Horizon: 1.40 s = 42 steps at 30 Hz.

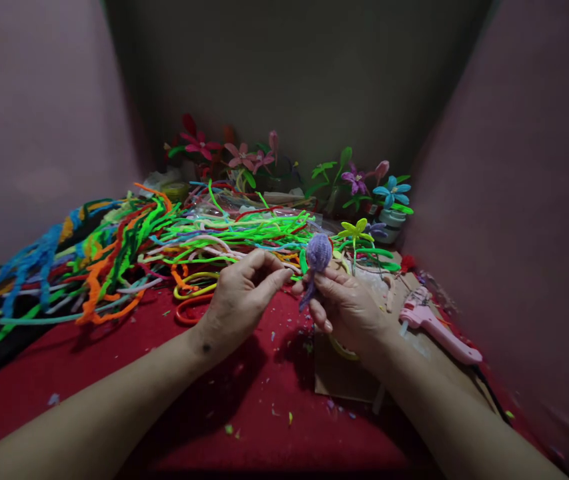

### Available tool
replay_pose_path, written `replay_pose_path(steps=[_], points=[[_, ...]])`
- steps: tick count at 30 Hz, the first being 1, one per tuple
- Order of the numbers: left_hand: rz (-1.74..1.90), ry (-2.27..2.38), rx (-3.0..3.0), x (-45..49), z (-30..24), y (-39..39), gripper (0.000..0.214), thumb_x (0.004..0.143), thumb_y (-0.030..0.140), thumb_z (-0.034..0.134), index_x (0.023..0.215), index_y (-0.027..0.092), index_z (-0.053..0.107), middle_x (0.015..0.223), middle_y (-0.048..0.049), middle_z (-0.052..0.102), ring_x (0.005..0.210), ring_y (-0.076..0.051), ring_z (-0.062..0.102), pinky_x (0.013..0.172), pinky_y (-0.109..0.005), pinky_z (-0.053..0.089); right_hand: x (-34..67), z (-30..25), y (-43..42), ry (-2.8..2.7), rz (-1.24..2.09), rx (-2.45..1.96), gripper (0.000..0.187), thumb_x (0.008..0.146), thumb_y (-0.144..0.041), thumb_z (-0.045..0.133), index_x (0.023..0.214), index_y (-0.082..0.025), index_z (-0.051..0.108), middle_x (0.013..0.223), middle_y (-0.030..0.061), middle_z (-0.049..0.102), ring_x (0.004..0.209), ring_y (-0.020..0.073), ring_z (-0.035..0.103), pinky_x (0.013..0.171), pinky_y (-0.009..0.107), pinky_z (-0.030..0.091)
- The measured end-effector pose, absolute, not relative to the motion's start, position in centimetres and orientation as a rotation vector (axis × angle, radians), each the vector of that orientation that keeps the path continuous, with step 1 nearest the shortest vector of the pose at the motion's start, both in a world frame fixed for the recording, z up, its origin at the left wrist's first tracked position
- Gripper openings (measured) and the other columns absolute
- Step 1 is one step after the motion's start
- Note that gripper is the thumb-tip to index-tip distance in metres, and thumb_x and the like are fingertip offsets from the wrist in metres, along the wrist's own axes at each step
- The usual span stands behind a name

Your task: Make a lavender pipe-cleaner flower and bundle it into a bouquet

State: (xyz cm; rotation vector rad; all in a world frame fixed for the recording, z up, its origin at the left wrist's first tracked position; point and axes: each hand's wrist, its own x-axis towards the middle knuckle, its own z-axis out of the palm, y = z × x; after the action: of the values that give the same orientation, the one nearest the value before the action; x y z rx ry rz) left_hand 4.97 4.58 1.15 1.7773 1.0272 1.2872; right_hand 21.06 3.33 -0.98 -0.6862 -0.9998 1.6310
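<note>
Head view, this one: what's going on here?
A person's right hand holds a fuzzy purple piece, rounded at the top, above a red surface. The left hand is raised beside it, fingertips close together; whether they grip anything is too small to tell. A heap of colourful fuzzy stems lies behind and to the left, fuzzy flowers stand at the back, and a pink glue gun lies to the right.

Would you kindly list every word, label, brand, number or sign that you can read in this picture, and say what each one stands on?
No text can be read anywhere in this view.
Pink glue gun: no lettering can be made out.
White container: any marking is too small and dim to read.
Cardboard: no print shows on its visible part.
Purple fuzzy piece in the right hand: no label seen.
</note>
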Motion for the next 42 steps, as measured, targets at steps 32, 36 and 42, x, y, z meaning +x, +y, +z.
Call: replay_pose_path(steps=[32,36,42], points=[[0.833,0.763,1.311,3.8,0.6,6.2,0.014,0.066,0.026,0.068,0.065,0.014,0.062,0.052,0.0028,0.053,0.041,-0.006,0.039,0.04,-0.02,0.028,20.6,-1.1,2.7,-1.39,1.382,-0.984,0.028,0.078,-0.041,0.061,0.088,-0.016,0.069,0.048,-0.0037,0.051,0.035,0.0069,0.044,0.032,0.017,0.032],[0.762,0.779,1.227,3.1,0.7,6.9,0.029,0.068,0.033,0.069,0.054,0.017,0.05,0.041,0.0068,0.039,0.034,-0.004,0.029,0.035,-0.02,0.02,20.9,-1.5,2.8,-1.485,1.136,-1.062,0.025,0.081,-0.038,0.059,0.076,-0.016,0.069,0.047,-0.0029,0.05,0.037,0.0071,0.043,0.037,0.02,0.035],[1.011,0.876,1.348,3.0,0.7,7.2,0.038,0.079,0.04,0.058,0.053,0.018,0.041,0.042,0.0077,0.031,0.035,-0.005,0.027,0.037,-0.02,0.022,21.6,-2.0,3.1,-1.687,0.5,-1.087,0.02,0.087,-0.024,0.049,0.076,-0.019,0.065,0.059,-0.0007,0.05,0.05,0.0093,0.045,0.046,0.021,0.036]])
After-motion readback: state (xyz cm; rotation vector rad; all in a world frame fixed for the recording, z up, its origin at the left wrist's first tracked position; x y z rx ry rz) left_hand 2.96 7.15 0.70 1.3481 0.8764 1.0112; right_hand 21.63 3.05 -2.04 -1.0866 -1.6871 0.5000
